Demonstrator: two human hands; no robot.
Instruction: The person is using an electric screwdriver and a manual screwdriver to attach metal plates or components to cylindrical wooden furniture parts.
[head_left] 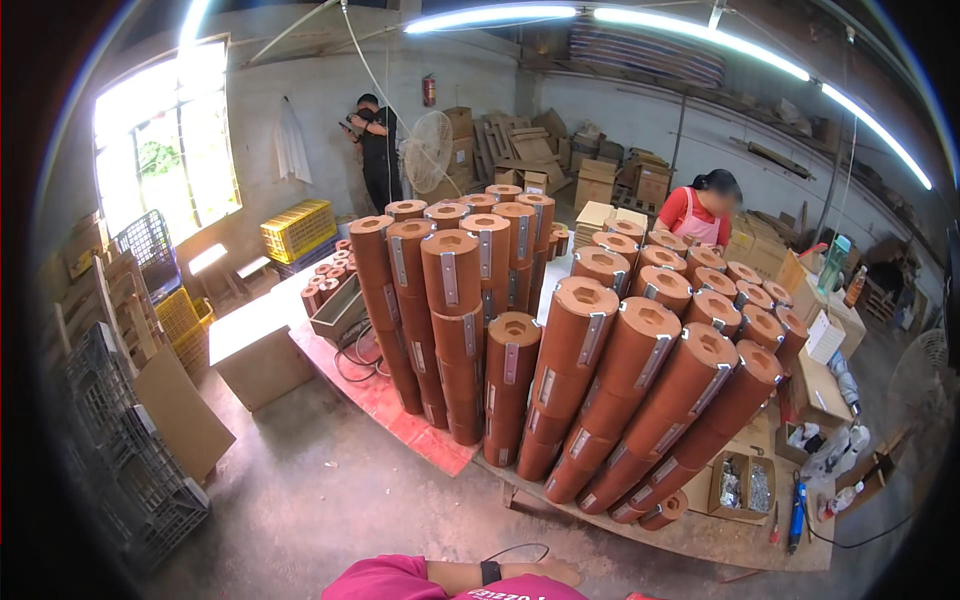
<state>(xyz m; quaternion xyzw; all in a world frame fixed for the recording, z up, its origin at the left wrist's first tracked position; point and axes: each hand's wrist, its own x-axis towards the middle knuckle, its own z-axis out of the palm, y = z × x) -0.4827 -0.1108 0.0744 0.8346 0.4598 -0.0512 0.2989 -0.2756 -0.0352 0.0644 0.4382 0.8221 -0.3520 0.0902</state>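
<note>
My left hand [545, 573] lies across the front of my body at the bottom edge, below a black wristband [490, 572]. Its fingers are too cut off and indistinct to read, and I see nothing plainly held. My right hand is out of the picture. In front of me rise tall stacks of reddish-brown cylinders [455, 270], with hexagonal recesses in their tops and metal strips on their sides. More such stacks [640, 345] fill the right-hand table. A short brown cylinder [663, 510] lies by the foot of the nearest stacks. Neither hand visibly touches them.
Beside the stacks, a divided box [742, 485] holds small metal parts, near a blue power screwdriver [797, 517]. A person in red [700, 215] works behind; another in black [378, 150] stands farther back. Plastic crates [300, 230] and a pallet [125, 440] are left.
</note>
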